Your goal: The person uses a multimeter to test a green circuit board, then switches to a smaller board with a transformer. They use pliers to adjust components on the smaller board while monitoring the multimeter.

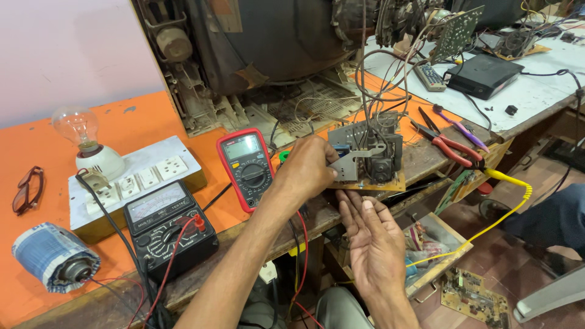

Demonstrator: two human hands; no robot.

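The left hand's fingers curl over the near left edge of a circuit board, pinching it between fingertips on top and thumb below, so far as the view shows. The left hand comes in from the lower left, its forearm crossing the front edge of the orange workbench. The right hand lies palm up just beneath the board, fingers spread slightly and loosely extended, their tips touching or nearly touching the board's underside; which one cannot be told.

The board sits tilted at the bench's front edge, carrying a grey metal bracket, dark components and a bundle of wires that rises from it to the opened television chassis behind it.

Just left of the board stands a red digital multimeter. Further left of the board lies a black analogue meter with red and black leads, and behind that a white switchboard bearing a clear light bulb. Far left of the board are a pair of glasses and a motor wrapped in blue-patterned cloth. Right of the board lie red-handled pliers and a purple-handled tool. A yellow cable runs below right of the board, above an open drawer of parts.
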